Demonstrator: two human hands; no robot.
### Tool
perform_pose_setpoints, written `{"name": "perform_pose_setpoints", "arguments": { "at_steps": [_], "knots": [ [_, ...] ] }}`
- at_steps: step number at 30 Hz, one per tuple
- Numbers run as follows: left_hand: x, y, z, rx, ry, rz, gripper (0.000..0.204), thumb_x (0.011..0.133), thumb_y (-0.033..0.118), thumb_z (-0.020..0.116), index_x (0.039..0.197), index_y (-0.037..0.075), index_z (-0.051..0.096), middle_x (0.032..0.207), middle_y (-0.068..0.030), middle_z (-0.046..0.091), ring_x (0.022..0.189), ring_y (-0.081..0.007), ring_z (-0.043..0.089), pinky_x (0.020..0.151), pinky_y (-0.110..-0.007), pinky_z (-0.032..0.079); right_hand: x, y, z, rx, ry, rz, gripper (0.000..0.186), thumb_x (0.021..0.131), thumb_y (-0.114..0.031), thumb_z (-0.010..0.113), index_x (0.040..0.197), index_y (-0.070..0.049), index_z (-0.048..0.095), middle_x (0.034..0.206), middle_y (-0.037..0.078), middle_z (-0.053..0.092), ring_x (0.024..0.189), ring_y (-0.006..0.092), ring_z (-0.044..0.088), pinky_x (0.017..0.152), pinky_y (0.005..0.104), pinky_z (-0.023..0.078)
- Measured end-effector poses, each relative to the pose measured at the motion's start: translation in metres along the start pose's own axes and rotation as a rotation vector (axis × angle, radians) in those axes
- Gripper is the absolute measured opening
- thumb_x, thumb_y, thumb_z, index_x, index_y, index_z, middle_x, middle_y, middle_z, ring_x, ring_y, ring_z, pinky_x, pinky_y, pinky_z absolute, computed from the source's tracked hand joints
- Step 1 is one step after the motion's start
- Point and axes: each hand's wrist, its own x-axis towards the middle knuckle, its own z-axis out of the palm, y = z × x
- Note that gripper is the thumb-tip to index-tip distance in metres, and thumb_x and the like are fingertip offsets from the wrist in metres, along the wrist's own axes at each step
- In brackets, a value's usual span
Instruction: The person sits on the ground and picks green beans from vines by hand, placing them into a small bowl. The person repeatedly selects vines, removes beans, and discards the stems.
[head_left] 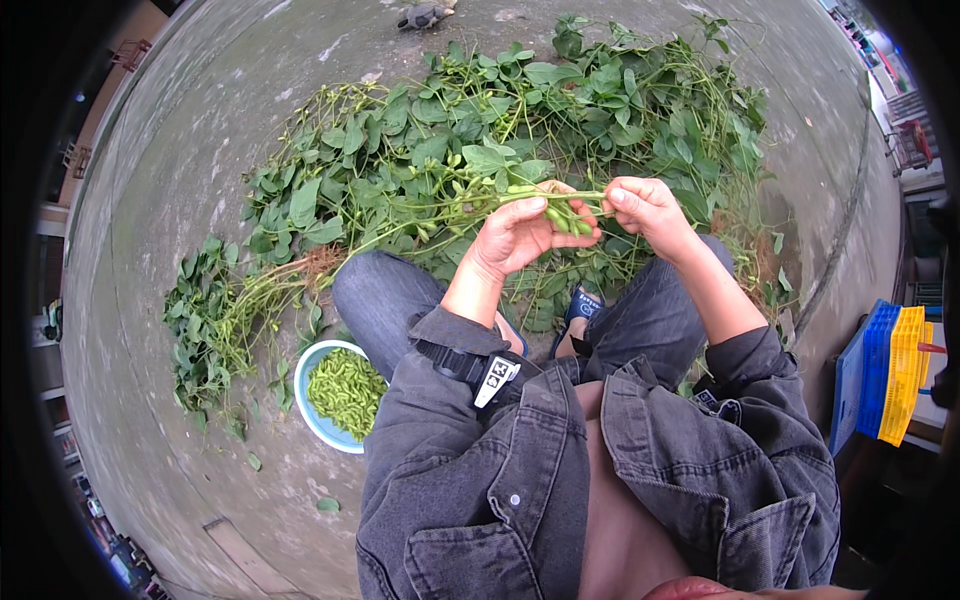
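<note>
My left hand (pixel 530 225) cradles a green soybean stem (pixel 478 200) with plump pods (pixel 562 220) hanging from it, its fingers curled under them and its thumb on the stem. Just to its right, my right hand (pixel 640 205) is closed in a pinch on that stem. A large pile of leafy uprooted plants (pixel 420 130) spreads over the concrete ground around my knees, with pale roots (pixel 315 263) showing at left. Beside my left knee stands a light blue basin (pixel 310 420) heaped with picked green pods (pixel 345 390).
A bird (pixel 420 17) is on the concrete ground (pixel 180 110) beyond the pile. At the right stand stacked blue (pixel 870 365) and yellow plastic crates (pixel 905 375). My bent knees and sandalled feet (pixel 578 315) sit at the pile's near edge.
</note>
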Motion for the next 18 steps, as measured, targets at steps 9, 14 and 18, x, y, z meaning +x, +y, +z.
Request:
{"name": "perform_pose_setpoints", "arguments": {
  "at_steps": [9,14,18],
  "knots": [
    [0.001,-0.001,0.002,0.197,-0.052,-0.046,0.036,0.093,0.019,0.058,0.121,-0.002,0.052,0.116,-0.0236,0.06,0.114,-0.0432,0.055,0.099,-0.054,0.043,0.001,0.0,-0.003,0.132,-0.011,0.07,0.025,0.094,-0.028,0.057,0.08,-0.008,0.059,0.059,-0.011,0.038,0.05,0.0,0.027,0.045,0.0181,0.018],
    [0.007,-0.005,0.0,0.096,-0.02,-0.042,0.025,0.094,0.017,0.057,0.113,0.001,0.052,0.11,-0.0225,0.061,0.114,-0.0415,0.055,0.098,-0.053,0.046,0.005,-0.003,-0.006,-0.017,0.0,-0.019,0.027,0.096,-0.029,0.055,0.08,-0.007,0.058,0.059,-0.008,0.042,0.049,0.0031,0.033,0.046,0.0201,0.026],
    [0.017,-0.011,-0.001,0.195,0.222,-0.08,0.019,0.094,0.013,0.055,0.109,0.002,0.052,0.087,-0.0093,0.058,0.09,-0.0264,0.062,0.091,-0.051,0.051,0.015,-0.02,0.0,-0.82,0.182,-0.119,0.024,0.095,-0.027,0.052,0.085,-0.006,0.059,0.06,0.004,0.054,0.052,0.0174,0.054,0.056,0.0307,0.045]
  ]
}}
